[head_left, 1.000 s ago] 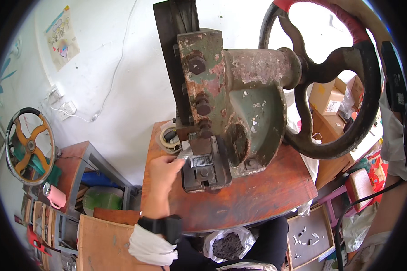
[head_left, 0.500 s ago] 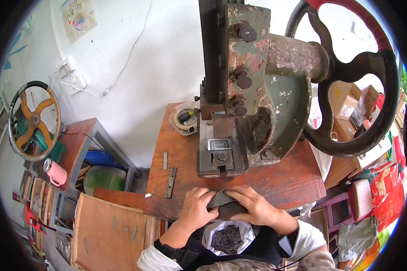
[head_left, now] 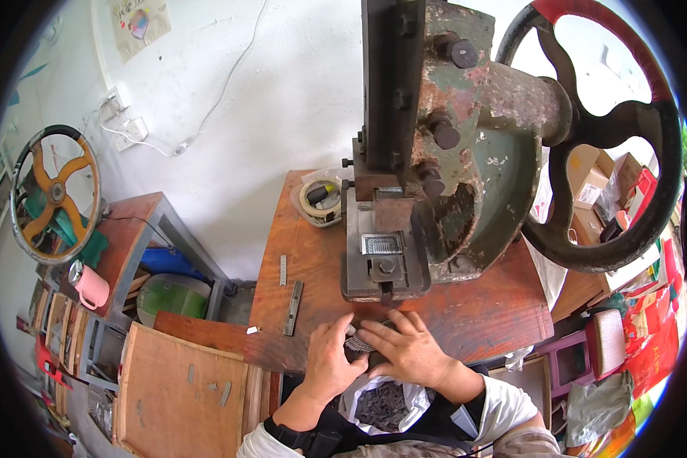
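Just in front of the press, at the near edge of the wooden table [head_left: 466, 328], a stack of thin grey metal strips [head_left: 357, 343] is held between both hands. My left hand [head_left: 330, 359] closes on its left end, thumb toward me. My right hand [head_left: 412, 353] lies over the right part with fingers bent across the top, hiding much of the stack. Beyond them stands the worn green hand press [head_left: 473, 160]; a ribbed metal plate [head_left: 382, 243] shows in its die base. Below the hands, a white bag [head_left: 421, 395] holds many small dark grey pieces [head_left: 382, 408].
Left on the table are a longer metal bar [head_left: 293, 308], a short metal strip [head_left: 283, 270] and a plastic tub [head_left: 320, 200] with tape. The press's big handwheel [head_left: 561, 198] rises at right. A wooden board [head_left: 177, 389] with small pieces lies lower left, near a pink flask [head_left: 91, 288].
My right hand has shifted left, its fingers now covering more of the strip stack. My left hand's fingers have risen slightly. The whole view has moved a little, so the press appears farther right.
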Demonstrator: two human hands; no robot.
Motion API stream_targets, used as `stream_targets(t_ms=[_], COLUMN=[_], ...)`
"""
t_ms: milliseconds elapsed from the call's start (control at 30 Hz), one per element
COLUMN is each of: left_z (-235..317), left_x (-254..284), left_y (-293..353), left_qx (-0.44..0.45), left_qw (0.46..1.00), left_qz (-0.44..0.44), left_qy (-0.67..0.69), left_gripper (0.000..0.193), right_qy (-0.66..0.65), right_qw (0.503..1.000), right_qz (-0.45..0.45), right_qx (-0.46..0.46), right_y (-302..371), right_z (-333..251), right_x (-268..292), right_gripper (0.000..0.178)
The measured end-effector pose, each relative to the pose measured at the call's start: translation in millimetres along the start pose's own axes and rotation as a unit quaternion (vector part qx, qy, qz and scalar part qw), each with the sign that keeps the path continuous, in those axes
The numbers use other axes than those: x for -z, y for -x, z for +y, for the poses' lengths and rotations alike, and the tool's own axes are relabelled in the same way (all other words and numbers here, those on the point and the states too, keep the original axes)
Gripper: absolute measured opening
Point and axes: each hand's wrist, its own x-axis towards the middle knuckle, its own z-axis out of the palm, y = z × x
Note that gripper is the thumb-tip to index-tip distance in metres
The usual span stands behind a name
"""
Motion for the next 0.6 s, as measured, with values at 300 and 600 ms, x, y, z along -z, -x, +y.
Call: stream_targets(t_ms=[300,600], left_z=[3,4], left_x=[1,0], left_y=[-2,6], left_qx=[-0.005,0.035], left_qw=[1.000,0.997], left_qz=[-0.013,-0.012], left_qy=[0.007,0.074], left_gripper=[0.065,0.071], right_qy=[-0.005,-0.117], right_qw=[0.993,0.992], right_qz=[0.032,0.029], right_qx=[-0.113,-0.037], right_y=[9,-9], right_z=[6,9], right_x=[0,-1], right_gripper=[0.068,0.066])
